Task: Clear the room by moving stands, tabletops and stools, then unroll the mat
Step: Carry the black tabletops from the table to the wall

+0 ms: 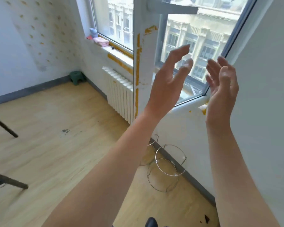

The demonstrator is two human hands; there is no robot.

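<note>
Legs (3,126): dark, at left edge.
Floor (56,128): wood, wide stretch between legs and radiator (120,92).
Stool (76,77): green, far corner.
Cup (93,32): on sill, contents hidden.
Left hand (167,82): raised, fingers straight, holding nothing.
Stands (167,166): wire, on floor at wall's foot.
Right hand (223,89): raised, relaxed, holding nothing.

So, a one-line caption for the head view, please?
Left hand and right hand raised open before the window; wire stands by the wall, green stool in the corner.

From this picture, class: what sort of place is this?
Probably a sparse upstairs room in a city building: radiator under a window facing other buildings, wood-look floor, wire stands by the wall.
</note>
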